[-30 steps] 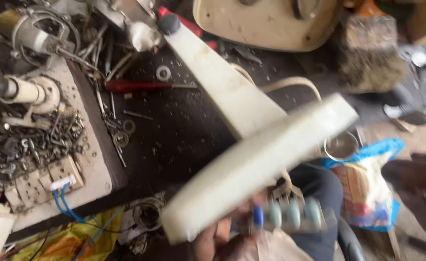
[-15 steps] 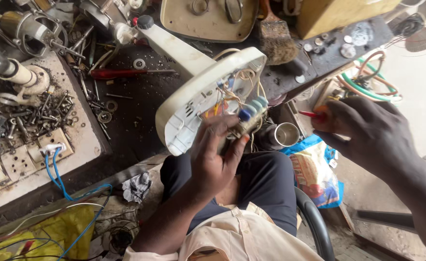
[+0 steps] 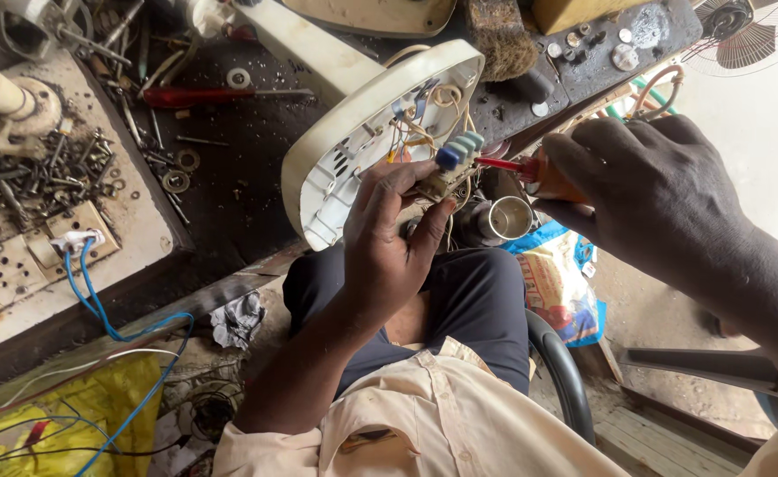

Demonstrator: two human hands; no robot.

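I am closing my left hand (image 3: 389, 234) around the switch block (image 3: 446, 172), a row of blue push buttons hanging on thin wires (image 3: 420, 132) from the open fan base (image 3: 353, 132), which is tilting off the worktop (image 3: 230, 177) edge at about 12 o'clock from my lap. My right hand (image 3: 645, 190) is gripping a red screwdriver (image 3: 504, 164), its tip pointing at 9 o'clock and touching the block. If the tip is slipping off, I judge it could jab my left fingers (image 3: 433, 225) or tear a wire loose, and the base could be sliding toward the metal cup (image 3: 510, 218) below.
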